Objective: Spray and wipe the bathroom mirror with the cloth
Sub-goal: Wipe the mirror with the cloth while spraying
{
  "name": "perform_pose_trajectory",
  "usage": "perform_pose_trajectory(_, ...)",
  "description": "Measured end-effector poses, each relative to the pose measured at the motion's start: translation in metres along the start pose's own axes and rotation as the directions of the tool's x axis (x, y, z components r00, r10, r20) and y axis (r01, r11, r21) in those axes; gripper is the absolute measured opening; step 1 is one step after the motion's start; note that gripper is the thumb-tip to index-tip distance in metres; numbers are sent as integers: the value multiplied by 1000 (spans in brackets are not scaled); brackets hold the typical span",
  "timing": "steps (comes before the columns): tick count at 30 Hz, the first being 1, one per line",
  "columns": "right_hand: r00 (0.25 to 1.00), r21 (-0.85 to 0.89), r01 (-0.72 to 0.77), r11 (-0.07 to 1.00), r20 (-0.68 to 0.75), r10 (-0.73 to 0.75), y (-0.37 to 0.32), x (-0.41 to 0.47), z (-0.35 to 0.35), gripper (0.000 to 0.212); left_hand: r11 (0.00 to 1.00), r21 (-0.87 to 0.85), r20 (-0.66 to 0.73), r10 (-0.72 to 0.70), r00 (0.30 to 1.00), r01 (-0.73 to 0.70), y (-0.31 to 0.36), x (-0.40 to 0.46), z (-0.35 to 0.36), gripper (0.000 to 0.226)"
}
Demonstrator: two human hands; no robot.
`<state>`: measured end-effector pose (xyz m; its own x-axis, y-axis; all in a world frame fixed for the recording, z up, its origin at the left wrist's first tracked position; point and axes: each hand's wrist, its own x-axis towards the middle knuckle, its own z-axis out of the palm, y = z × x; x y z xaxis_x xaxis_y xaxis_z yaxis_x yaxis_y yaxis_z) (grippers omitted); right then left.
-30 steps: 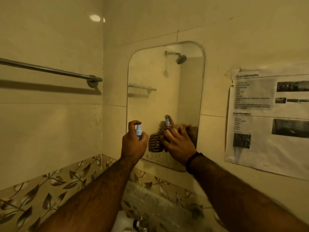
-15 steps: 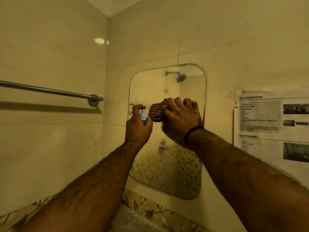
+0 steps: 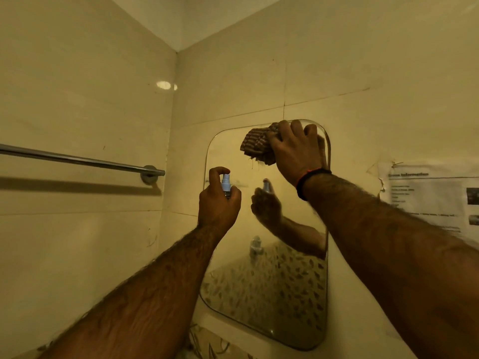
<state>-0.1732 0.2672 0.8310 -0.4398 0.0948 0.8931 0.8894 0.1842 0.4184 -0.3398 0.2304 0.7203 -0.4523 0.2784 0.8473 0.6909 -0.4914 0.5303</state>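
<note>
A rounded rectangular mirror (image 3: 267, 294) hangs on the tiled wall ahead. My right hand (image 3: 295, 149) presses a bunched striped brown cloth (image 3: 258, 146) against the mirror's top edge. My left hand (image 3: 219, 203) is closed around a small spray bottle (image 3: 226, 185) with a pale blue top, index finger on the nozzle, held in front of the mirror's left side. The mirror reflects the bottle hand, a forearm and a leaf-patterned tile band.
A metal towel rail (image 3: 77, 160) runs along the left wall at hand height. A printed paper notice (image 3: 430, 200) is taped to the wall right of the mirror. Leaf-patterned tiles (image 3: 207, 345) show below the mirror.
My right hand has slid the cloth up the mirror from its lower part to the top edge. The left hand with the bottle has stayed beside the mirror's left side. My view tilted upward.
</note>
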Motion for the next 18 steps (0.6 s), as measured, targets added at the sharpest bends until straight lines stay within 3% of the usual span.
perform_pose_trajectory(6, 998, 23, -38, 999, -45, 39, 3, 18, -2, 54, 1000, 20, -19, 6, 1000, -5, -7, 9, 0, 44)
perform_pose_trajectory(13, 997, 29, -76, 997, -5, 76, -9, 23, 0, 68, 999, 33, -34, 5, 999, -4, -19, 12, -4, 46)
perform_pose_trajectory(18, 998, 38, -55, 998, -29, 56, -21, 26, 0, 60, 999, 39, -28, -8, 1000, 9, -29, 12, -6, 46)
